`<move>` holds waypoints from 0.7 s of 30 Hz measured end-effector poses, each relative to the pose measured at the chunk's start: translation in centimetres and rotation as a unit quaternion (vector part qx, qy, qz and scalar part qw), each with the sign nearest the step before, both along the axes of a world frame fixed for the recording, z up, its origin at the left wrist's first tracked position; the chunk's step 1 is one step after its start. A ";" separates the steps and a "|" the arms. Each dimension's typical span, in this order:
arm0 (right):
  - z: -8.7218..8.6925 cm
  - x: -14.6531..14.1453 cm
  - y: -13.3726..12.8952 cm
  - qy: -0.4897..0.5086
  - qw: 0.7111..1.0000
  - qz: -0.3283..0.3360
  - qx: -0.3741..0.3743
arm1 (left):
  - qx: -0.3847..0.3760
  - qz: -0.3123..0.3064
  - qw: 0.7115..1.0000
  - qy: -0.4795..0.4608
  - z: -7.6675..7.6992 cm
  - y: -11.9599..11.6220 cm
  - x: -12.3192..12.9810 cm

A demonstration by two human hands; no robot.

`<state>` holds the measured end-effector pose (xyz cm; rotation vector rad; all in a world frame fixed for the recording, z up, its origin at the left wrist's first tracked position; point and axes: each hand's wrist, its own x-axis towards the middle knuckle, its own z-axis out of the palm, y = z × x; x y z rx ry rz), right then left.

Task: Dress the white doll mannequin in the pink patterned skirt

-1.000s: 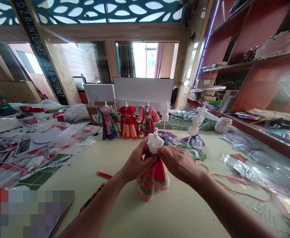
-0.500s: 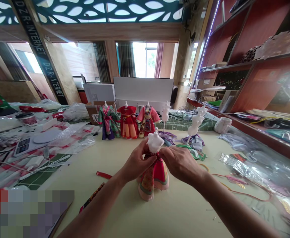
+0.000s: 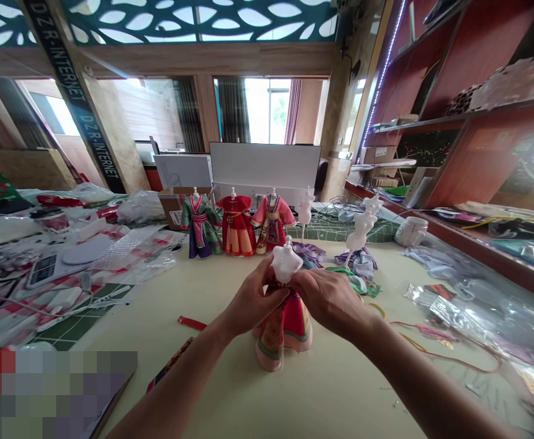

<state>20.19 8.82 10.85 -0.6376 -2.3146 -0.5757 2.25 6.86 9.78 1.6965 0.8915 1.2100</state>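
Note:
A white doll mannequin torso (image 3: pixel 287 262) stands on the pale yellow table (image 3: pixel 331 390), dressed in a small red and pink embroidered dress (image 3: pixel 285 332) with a full skirt. My left hand (image 3: pixel 253 300) pinches the dress at the waist from the left. My right hand (image 3: pixel 330 303) grips the same waist from the right, its fingers reaching across the front. Both hands hide the bodice and the mannequin's lower torso.
Behind stand three dressed mannequins, including a green and purple one (image 3: pixel 200 227), a red one (image 3: pixel 236 227) and a pink one (image 3: pixel 272 224). Bare white mannequins (image 3: pixel 362 225) and loose garments (image 3: pixel 358 263) lie right. A red strip (image 3: pixel 192 323) lies left; clear plastic bags (image 3: pixel 454 311) lie far right.
My right hand shifts slightly at the dress's waist. The dress and mannequin stay in place.

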 end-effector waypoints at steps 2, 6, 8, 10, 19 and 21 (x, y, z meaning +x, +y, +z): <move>-0.1 -0.1 0.0 0.007 1.000 0.002 0.006 | -0.003 0.002 1.000 -0.002 0.0 0.0 0.0; -0.2 -0.2 -0.1 0.020 1.000 0.008 0.015 | -0.002 0.002 1.000 0.002 0.1 0.0 0.0; -0.2 -0.3 -0.2 0.025 0.999 0.006 0.020 | 0.001 0.001 1.000 0.005 0.1 0.1 0.0; -0.2 -0.3 -0.3 0.030 0.999 0.005 0.024 | 0.002 -0.001 1.000 0.006 0.1 0.1 0.0; -0.4 -0.4 -0.2 0.033 0.999 -0.006 0.022 | 0.008 -0.002 1.000 0.006 0.1 0.1 0.0; -0.3 -0.4 -0.2 0.032 0.999 -0.009 0.019 | 0.009 -0.001 1.000 0.007 0.1 0.2 0.0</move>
